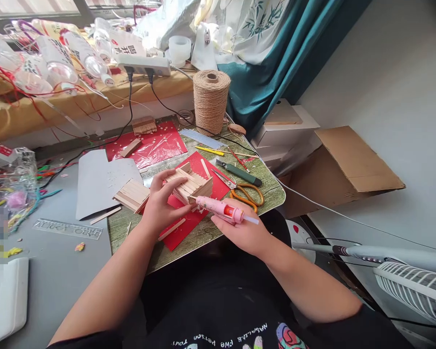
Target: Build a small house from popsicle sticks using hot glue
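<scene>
My left hand [163, 198] grips a small box made of wooden craft sticks [194, 183] over the red sheet [177, 235]. Its fingers lie across the top and the thumb is along the near side. In my right hand [245, 230] is a pink hot glue gun [220, 207], with a clear glue stick poking out of its back end. The gun's nozzle points left and meets the box's near lower edge; whether it touches I cannot tell. A flat panel of craft sticks [132, 195] lies left of my left hand. One loose craft stick [172, 229] rests in front of the box.
Scissors with orange handles [245, 191], a green utility knife [240, 173] and a yellow pen [210, 150] lie to the right. Behind stand a large twine spool [211, 104] and a power strip [145, 64] with trailing cords. A cardboard box [359, 157] is beside the table.
</scene>
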The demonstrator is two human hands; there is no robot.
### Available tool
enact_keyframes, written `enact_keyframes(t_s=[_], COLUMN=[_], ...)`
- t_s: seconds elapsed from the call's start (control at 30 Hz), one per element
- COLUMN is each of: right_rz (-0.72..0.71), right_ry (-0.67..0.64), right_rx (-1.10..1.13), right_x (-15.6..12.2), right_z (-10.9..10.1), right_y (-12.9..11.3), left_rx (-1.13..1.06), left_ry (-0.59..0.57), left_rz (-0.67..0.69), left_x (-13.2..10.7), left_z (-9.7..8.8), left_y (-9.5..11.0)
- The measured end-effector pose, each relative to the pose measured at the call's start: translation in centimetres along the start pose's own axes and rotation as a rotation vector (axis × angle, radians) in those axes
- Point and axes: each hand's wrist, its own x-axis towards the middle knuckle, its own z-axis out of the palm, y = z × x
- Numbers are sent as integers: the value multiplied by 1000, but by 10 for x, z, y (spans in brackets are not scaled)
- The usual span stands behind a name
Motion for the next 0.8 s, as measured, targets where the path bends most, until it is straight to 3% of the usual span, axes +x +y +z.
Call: enact_keyframes(t_s=[0.2,0.37,0.6,0.8], right_rz=[16,87,-5,-41], right_ry=[-217,-255,-229,-98], right_rx=[241,70,50,-30], right_x=[8,15,18,14], right_z=[-29,-47,-33,-15], right_y=[-21,-42,-43,-27], left_rx=[-29,-18,-21,-37], left_ry=[42,41,43,58], left_rz=[-8,-7,-36,-54], left_x=[0,-2,-3,-3], left_z=[0,0,-3,-3], left_y=[-3,-6,-3,-4])
